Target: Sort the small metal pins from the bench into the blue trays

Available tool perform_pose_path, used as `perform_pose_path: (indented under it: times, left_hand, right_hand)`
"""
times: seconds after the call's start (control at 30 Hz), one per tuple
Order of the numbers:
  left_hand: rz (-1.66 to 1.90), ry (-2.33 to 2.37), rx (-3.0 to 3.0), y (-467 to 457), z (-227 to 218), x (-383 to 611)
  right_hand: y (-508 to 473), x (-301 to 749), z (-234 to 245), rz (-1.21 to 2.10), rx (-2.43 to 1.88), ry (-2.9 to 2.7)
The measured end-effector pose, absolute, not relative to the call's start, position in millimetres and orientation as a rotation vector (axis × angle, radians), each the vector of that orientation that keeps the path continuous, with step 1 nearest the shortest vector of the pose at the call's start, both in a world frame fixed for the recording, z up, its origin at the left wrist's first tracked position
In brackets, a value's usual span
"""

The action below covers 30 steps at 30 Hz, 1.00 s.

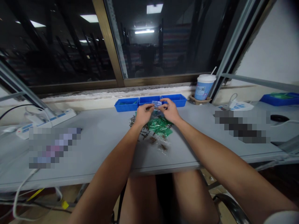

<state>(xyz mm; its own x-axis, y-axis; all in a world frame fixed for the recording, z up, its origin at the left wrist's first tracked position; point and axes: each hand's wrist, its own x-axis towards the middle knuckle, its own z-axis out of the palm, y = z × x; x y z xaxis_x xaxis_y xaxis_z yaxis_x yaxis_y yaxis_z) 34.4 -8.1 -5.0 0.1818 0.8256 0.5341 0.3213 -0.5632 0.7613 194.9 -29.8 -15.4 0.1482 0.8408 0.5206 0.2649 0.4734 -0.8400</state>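
Between my two hands is a small clear zip bag (156, 103), held up just in front of the blue bins. My left hand (144, 114) pinches its left side with thumb and forefinger. On the other side, my right hand (170, 109) grips the bag's right edge, fingers bent. Below them lies a pile of green packets (160, 125). Loose dark screw-like pieces (145, 133) are scattered to its left. Nearer the table's front, clear bags (163, 147) with brownish pieces inside lie flat. Whether the held bag contains anything is too small to tell.
Three blue bins (126, 105) stand in a row at the back, below the window. A blue-and-white cup (204, 87) with a straw sits back right. Power strips (46, 123) and blurred-out objects lie left and right on the grey table (100, 149). Another blue tray (280, 99) is far right.
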Motion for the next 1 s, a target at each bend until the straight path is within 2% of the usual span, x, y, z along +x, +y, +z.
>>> perform_pose_path:
  times: [0.23,0.5,0.77,1.0]
  left_hand:
    - [1.383,1.296,1.985,10.2,-2.2,23.5]
    - [1.105,1.594,2.004,22.9,6.3,30.4]
    - [0.952,1.677,2.03,14.2,6.8,33.4]
    - [1.146,1.553,2.162,18.4,2.8,26.1]
  right_hand:
    - [-25.1,204.0,-19.4,0.385,-1.165,-1.419]
    - [-22.3,203.8,-25.7,0.294,-1.409,-1.622]
    - [-28.8,198.2,-21.7,0.288,-1.62,-1.824]
    - [-28.8,199.3,-20.2,0.263,-1.632,-1.867]
